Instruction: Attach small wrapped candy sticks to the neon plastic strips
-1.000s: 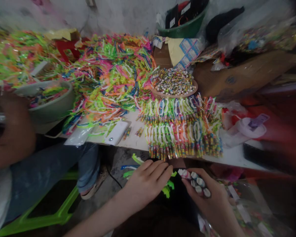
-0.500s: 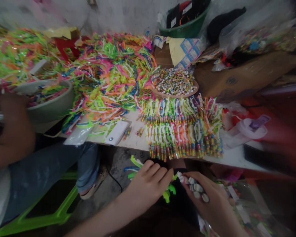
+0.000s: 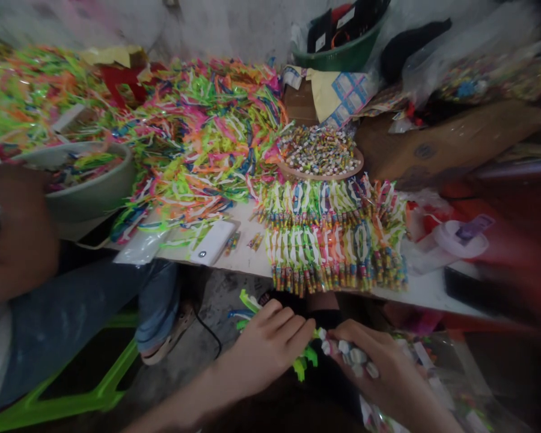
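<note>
My left hand (image 3: 275, 337) is closed around a bunch of bright plastic strips (image 3: 247, 300). Green, white and blue ends stick out behind the knuckles, and more green ends hang below the fingers. My right hand (image 3: 379, 361) is wrapped around several small white-ended tubes (image 3: 354, 356); most of their length is hidden in the palm. Between the two hands, a yellow-green strip end meets the foremost tube, though I cannot tell how they are joined. Just beyond, at the table edge, tubes with strips attached (image 3: 318, 255) lie in two neat rows.
A shallow bowl of loose tubes (image 3: 318, 153) stands behind the rows. Heaped strips (image 3: 207, 126) cover the table's back left. A white phone (image 3: 213, 242) lies near the edge, a lidded cup (image 3: 460, 239) to the right. At left a co-worker's arm (image 3: 20, 228) reaches over a grey basin (image 3: 103, 195).
Both hands stay close together and have shifted only slightly. My right hand sits a little lower, and its tubes have tilted and moved slightly left. The co-worker's arm has moved a bit left.
</note>
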Action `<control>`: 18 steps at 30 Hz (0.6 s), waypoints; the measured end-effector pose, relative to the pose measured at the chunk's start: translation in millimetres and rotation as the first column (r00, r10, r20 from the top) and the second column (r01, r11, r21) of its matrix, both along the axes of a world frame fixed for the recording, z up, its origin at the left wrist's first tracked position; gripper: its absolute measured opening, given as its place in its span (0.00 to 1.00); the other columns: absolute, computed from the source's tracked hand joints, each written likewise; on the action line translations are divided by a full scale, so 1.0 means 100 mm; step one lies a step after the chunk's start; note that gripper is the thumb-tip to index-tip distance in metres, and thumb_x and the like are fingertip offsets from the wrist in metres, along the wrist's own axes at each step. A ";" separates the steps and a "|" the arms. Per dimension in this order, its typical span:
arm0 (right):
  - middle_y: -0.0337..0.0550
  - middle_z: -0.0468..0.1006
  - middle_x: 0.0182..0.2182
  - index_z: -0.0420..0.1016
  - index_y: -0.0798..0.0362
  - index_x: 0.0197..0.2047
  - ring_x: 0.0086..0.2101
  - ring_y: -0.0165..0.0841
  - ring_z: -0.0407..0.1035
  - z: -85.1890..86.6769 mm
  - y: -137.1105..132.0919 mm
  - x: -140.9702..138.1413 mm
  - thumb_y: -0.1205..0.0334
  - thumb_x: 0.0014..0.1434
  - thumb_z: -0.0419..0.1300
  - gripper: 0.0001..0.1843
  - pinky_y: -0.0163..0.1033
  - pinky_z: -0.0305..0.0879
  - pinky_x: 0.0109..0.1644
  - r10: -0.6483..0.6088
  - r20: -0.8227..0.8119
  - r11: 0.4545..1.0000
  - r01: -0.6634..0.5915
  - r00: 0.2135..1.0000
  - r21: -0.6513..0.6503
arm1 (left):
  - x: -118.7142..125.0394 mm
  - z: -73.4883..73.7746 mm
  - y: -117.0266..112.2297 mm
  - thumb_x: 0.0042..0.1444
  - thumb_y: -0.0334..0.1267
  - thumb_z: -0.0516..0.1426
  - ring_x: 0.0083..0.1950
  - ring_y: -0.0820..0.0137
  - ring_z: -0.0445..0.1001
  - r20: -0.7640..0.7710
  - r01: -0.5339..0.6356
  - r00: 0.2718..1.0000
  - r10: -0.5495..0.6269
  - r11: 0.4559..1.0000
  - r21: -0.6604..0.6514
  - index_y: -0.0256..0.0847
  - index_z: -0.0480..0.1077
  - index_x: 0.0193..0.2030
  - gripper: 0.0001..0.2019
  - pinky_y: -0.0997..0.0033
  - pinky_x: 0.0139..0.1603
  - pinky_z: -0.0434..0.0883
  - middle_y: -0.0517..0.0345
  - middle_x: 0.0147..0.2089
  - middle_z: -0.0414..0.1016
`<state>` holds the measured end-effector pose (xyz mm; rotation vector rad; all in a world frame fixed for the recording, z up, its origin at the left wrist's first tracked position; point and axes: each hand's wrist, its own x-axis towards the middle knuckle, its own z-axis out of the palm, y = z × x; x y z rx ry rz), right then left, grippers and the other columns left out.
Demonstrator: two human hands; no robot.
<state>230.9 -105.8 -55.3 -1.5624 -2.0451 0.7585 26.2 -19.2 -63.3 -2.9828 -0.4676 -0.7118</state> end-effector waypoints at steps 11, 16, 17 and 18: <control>0.33 0.75 0.26 0.67 0.51 0.31 0.29 0.27 0.69 -0.11 0.14 -0.04 0.62 0.55 0.56 0.04 0.28 0.60 0.32 -0.169 0.012 0.922 0.162 0.986 -0.351 | -0.14 -0.19 0.02 0.65 0.29 0.46 0.46 0.70 0.74 0.141 0.122 0.986 -0.089 0.961 -0.247 0.35 0.67 0.50 0.12 0.64 0.54 0.68 0.52 0.45 0.78; 0.39 0.78 0.29 0.68 0.50 0.37 0.29 0.32 0.72 -0.36 0.20 0.32 0.53 0.57 0.55 0.10 0.32 0.64 0.33 -0.455 0.106 0.883 0.463 0.884 -0.076 | -0.27 -0.36 -0.06 0.61 0.35 0.53 0.30 0.75 0.76 0.382 0.104 0.824 0.418 0.552 -0.827 0.39 0.71 0.40 0.07 0.77 0.31 0.72 0.58 0.31 0.78; 0.41 0.79 0.32 0.68 0.51 0.40 0.31 0.34 0.73 -0.40 0.26 0.37 0.52 0.57 0.55 0.12 0.34 0.64 0.34 -0.530 0.133 0.846 0.533 0.838 0.015 | -0.24 -0.47 -0.11 0.60 0.39 0.54 0.24 0.76 0.74 0.285 0.123 0.793 0.538 0.316 -0.941 0.38 0.70 0.37 0.07 0.79 0.25 0.69 0.59 0.28 0.77; 0.44 0.79 0.34 0.68 0.51 0.42 0.32 0.37 0.74 -0.44 0.34 0.41 0.50 0.58 0.55 0.14 0.36 0.65 0.34 -0.594 0.171 0.804 0.586 0.786 0.097 | -0.18 -0.60 -0.18 0.58 0.44 0.55 0.20 0.76 0.71 0.175 0.163 0.782 0.598 0.073 -0.984 0.37 0.69 0.34 0.11 0.80 0.20 0.65 0.60 0.25 0.76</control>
